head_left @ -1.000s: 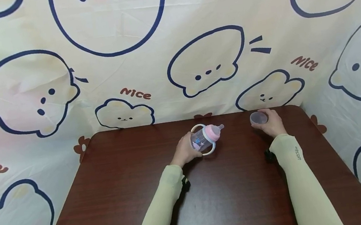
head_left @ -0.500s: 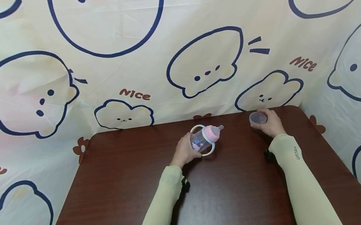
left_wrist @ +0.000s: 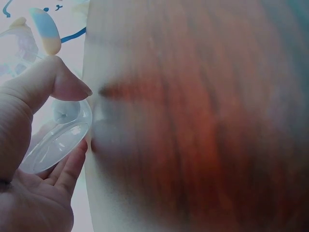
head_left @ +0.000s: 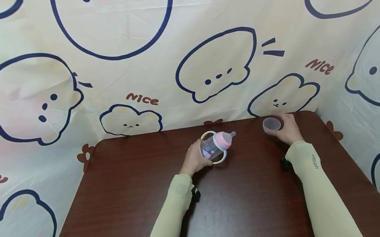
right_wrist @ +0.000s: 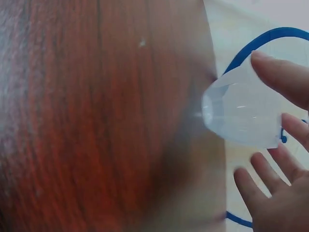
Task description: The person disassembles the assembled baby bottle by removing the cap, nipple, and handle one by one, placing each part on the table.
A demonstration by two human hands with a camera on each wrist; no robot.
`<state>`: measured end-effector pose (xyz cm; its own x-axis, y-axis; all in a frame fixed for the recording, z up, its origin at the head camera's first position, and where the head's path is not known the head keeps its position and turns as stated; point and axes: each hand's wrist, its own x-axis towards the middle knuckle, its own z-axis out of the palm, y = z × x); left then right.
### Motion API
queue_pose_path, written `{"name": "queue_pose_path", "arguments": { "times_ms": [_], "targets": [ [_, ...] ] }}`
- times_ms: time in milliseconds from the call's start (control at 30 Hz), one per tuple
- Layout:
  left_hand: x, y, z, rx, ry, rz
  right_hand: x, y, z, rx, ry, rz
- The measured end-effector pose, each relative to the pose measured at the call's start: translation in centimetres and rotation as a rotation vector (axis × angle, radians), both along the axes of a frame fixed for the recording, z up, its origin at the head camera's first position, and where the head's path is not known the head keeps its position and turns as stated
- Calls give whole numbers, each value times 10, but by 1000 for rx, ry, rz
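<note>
A baby bottle (head_left: 212, 147) with a pink teat top and two pale handles is tilted, its teat to the right. My left hand (head_left: 194, 158) grips its lower body. In the left wrist view the bottle's clear base (left_wrist: 58, 140) shows between thumb and fingers, with one handle (left_wrist: 46, 31) beyond. On the table's far right, a translucent cup-like cap (head_left: 271, 124) stands mouth up. Beside it is my right hand (head_left: 288, 129). In the right wrist view its fingers are spread apart near the rim of the cap (right_wrist: 244, 111), the thumb overlapping its edge.
The dark brown wooden table (head_left: 244, 199) ends at a straight far edge just behind the cap. A cream curtain (head_left: 166, 73) with blue cartoon outlines hangs behind it and along both sides.
The right hand's fingers have loosened from the cap and the hand has shifted slightly right. The cap stays put. The left hand and bottle have not visibly moved.
</note>
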<state>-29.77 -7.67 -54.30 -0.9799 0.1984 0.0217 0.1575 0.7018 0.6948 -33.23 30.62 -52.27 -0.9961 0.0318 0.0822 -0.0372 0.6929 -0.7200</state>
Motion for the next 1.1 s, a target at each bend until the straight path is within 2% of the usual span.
{"name": "queue_pose_path", "arguments": {
  "times_ms": [100, 300, 500, 833, 1000, 1100],
  "targets": [
    [0, 0, 0, 5, -3, 1, 3, -4, 10, -11, 57, -8],
    [1, 1, 1, 9, -26, 13, 6, -25, 34, -23, 108, 18],
    [1, 1, 0, -4, -14, 4, 7, -49, 43, -3, 137, 84],
    [2, 0, 2, -6, -23, 9, 21, -95, 40, -87, 36, 293],
    [1, 1, 2, -19, -17, -2, 27, -114, 36, -93, 3, 341],
    [1, 2, 2, -6, -25, 7, 28, -123, 34, -61, -32, 364]
  ]
}}
